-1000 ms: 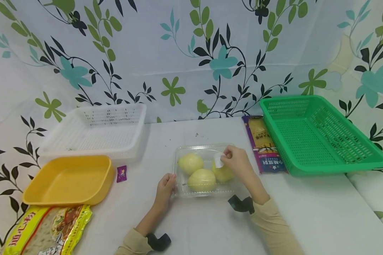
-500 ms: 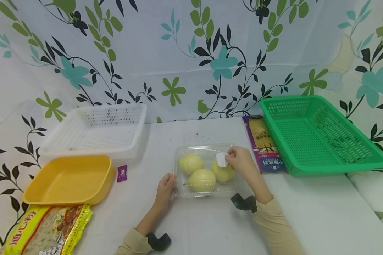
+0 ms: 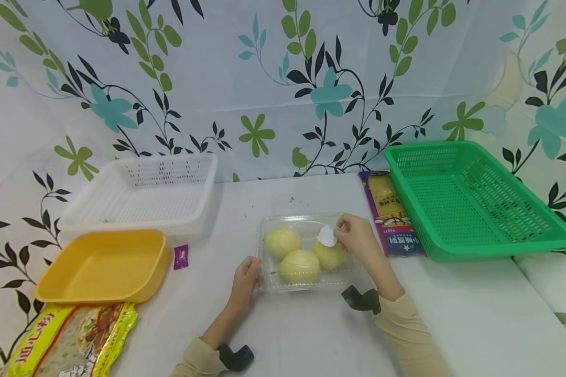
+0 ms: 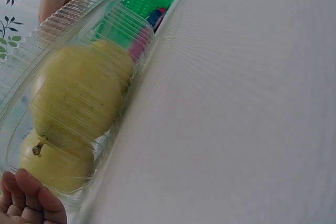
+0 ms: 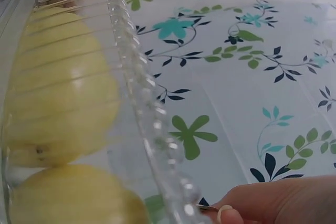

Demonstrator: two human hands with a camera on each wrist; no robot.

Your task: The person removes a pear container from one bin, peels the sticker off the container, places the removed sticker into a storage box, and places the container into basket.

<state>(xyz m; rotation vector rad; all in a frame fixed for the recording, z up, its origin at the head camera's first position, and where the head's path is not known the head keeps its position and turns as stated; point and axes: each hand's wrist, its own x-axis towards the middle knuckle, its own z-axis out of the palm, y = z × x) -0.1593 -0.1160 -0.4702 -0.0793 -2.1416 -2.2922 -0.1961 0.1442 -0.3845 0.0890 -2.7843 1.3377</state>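
A lidded clear plastic box [image 3: 271,281] with three yellow-green pears [image 3: 299,266] inside sits on the white table. My left hand [image 3: 243,280] holds the box's left side; in the left wrist view its curled fingers [image 4: 29,190] are against the box's near end. At the upper right of the lid, my right hand [image 3: 356,235] pinches the edge of a round white sticker [image 3: 327,236]. The sticker is over the right-hand pear; whether part of it adheres to the lid I cannot tell. In the right wrist view, only part of my right hand [image 5: 278,200] shows, beside the box's ridged edge.
To the left are a white basket [image 3: 200,209], a yellow tray [image 3: 155,256], a small purple packet [image 3: 181,257] and a yellow food bag [image 3: 71,340]. A pasta pack [image 3: 390,217] lies beside a green basket [image 3: 495,248] on the right. A patterned cloth [image 3: 273,94] hangs behind.
My right hand has shifted slightly right along with the sticker, which now shows a fuller round face. The left hand and the box have stayed put.
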